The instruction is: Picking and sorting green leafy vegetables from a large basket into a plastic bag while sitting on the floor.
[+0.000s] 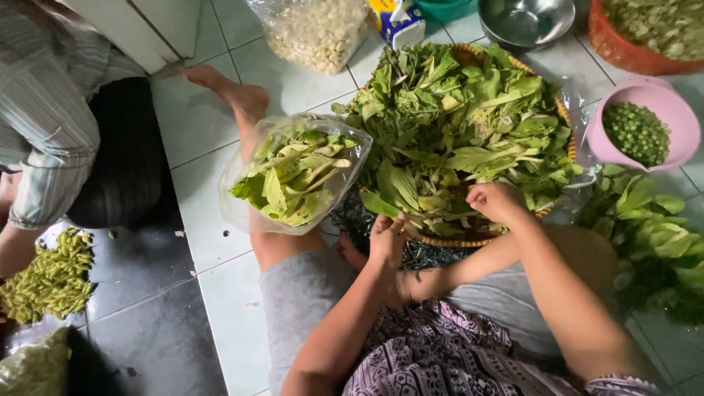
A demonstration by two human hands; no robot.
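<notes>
The heap of green leaves (455, 125) fills a round woven tray (559, 110) on the tiled floor (198, 147) in front of my knees. My left hand (386, 240) is pinched on a leaf at the tray's near edge; my right hand (496, 202) is curled shut on leaves just beside it, the two hands near but apart. A clear plastic bag (293, 172) of picked leaves rests on my left leg. A pink bowl (645, 125) of small green peas sits to the right.

Tiled floor (220, 169): leaf basket (561, 110), pink bowl (664, 103), bean pile (51, 279).
</notes>
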